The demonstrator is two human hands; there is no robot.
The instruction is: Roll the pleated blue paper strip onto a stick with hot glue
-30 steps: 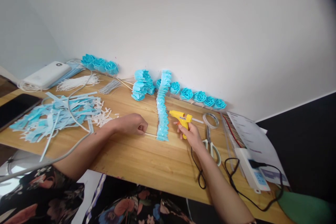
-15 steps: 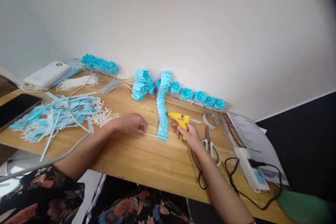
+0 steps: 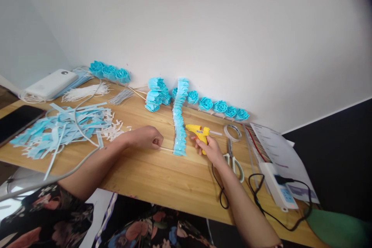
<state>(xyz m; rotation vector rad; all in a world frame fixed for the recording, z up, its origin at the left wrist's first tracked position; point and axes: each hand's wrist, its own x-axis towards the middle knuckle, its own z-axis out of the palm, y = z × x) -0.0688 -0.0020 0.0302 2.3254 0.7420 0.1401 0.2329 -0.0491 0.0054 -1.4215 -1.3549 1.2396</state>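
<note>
My left hand (image 3: pixel 147 137) is closed around a thin pale stick (image 3: pixel 167 149), whose far end meets the lower end of a long pleated blue strip (image 3: pixel 179 124). The strip runs away from me over the wooden table toward the wall. My right hand (image 3: pixel 209 149) grips a yellow hot glue gun (image 3: pixel 198 129) by its handle, nozzle pointing left close to the strip. A clear glue stick (image 3: pixel 215 133) juts from the gun's back. Just beyond the strip, a bunch of blue ruffled flowers (image 3: pixel 155 95) lies on wooden sticks.
Blue rosettes (image 3: pixel 220 106) line the wall. White-handled scissors (image 3: pixel 231 159), a tape roll (image 3: pixel 233 132) and a power strip (image 3: pixel 279 186) are at right, with the gun's black cord below. Left are blue strip scraps (image 3: pixel 66 128), a phone (image 3: pixel 19 122) and a white power bank (image 3: pixel 50 83).
</note>
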